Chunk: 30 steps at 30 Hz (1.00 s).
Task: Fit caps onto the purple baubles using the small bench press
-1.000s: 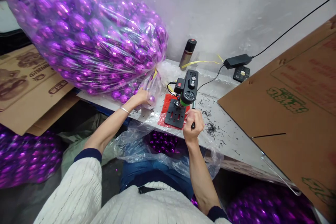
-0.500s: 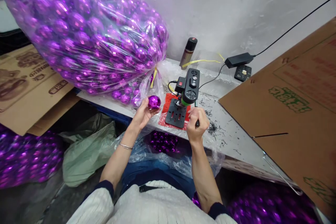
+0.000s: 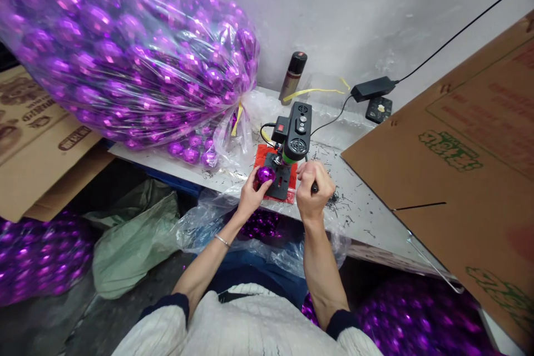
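white tabletop (image 3: 354, 219) around black machine (image 3: 297, 130): spray can (image 3: 292, 79), adapter (image 3: 372, 89), printed cardboard (image 3: 463, 189)

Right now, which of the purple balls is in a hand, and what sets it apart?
The purple ball in the left hand, by the left edge of the black plate. No other ball in view is held; many sit in the big clear bag.

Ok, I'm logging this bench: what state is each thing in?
Left hand: fingers around purple ball
Right hand: closed around black handle
Machine: upright, switch setting unclear
Red sheet: under black plate
Large bag: bulging, neck gathered
Spray can: upright, capped
Power adapter: cables attached
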Motion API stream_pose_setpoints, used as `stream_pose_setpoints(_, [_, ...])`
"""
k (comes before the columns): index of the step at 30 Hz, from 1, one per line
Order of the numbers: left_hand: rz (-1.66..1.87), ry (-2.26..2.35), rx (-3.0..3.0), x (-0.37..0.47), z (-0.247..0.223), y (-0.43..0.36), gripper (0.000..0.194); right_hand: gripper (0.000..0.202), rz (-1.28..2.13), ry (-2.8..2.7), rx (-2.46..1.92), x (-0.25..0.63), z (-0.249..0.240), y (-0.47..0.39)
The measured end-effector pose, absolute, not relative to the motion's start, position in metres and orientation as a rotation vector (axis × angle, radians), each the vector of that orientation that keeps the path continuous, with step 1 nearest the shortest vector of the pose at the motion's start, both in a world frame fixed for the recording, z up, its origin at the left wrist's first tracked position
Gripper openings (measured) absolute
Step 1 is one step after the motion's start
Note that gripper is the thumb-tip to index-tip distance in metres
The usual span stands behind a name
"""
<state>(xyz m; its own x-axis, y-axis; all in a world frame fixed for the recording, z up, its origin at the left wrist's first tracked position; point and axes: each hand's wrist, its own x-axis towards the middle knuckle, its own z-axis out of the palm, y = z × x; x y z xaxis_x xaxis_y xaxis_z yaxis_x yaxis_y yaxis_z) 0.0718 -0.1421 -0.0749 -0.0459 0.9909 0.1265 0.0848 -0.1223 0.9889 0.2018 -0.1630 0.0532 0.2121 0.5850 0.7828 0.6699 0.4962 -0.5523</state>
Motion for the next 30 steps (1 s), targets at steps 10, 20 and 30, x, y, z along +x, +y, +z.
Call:
stream_pose_setpoints(10, [1.112, 1.424, 1.823, 0.076, -0.086, -0.119, 0.059, 0.029, -0.096, -1.497, -1.118, 0.204, 0.049, -0.165])
stream_pose_setpoints(20, [1.157, 1.217, 2.064, 0.088, -0.093, -0.119, 0.059, 0.029, -0.098, -1.493, -1.140, 0.203, 0.049, -0.167])
stream_pose_setpoints(30, [1.125, 1.197, 1.987, 0.083, -0.090, -0.112, 0.062, 0.029, -0.087, -1.470, -1.154, 0.203, 0.045, -0.167])
